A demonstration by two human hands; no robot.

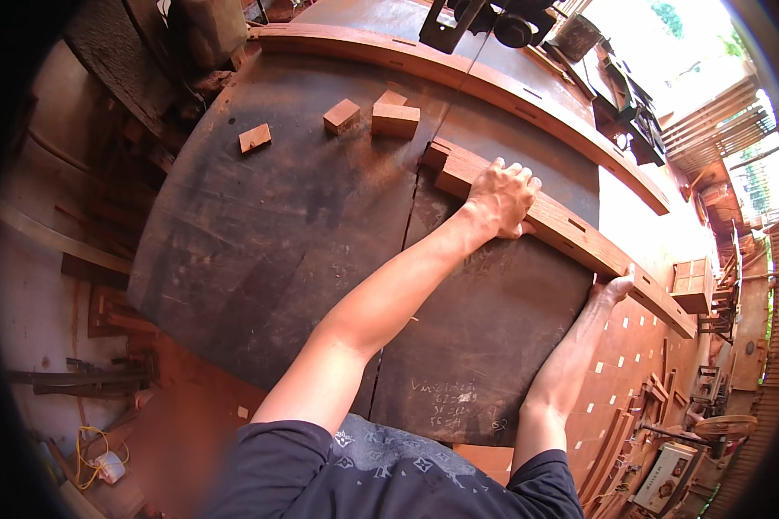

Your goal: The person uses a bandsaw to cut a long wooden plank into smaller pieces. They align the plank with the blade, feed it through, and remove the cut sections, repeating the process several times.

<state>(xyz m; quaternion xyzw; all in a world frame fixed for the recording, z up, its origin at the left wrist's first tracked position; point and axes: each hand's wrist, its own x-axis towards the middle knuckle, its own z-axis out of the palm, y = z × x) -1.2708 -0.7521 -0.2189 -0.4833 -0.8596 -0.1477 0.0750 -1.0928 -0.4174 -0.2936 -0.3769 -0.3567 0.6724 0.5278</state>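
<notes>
A long reddish wooden beam (593, 245) with slots cut into it lies slantwise over the right part of a dark, flat worktable (286, 233), its near-right end reaching past the table edge. My left hand (502, 201) is wrapped over the beam near its far-left end, fingers curled across the top. Farther along, my right hand (616, 285) grips the beam's near side beyond the table edge; some of its fingers are hidden by the wood. Beyond the beam's far-left end sit a larger wooden block (395, 123) and a smaller wooden block (342, 116).
A second long slotted beam (519, 93) spans the table's far side. One more small block (254, 138) lies at the left. Dark machinery (493, 24) overhangs the far edge. Right of the table are a wooden box-like piece (692, 285) and loose boards (610, 450) on the tiled floor.
</notes>
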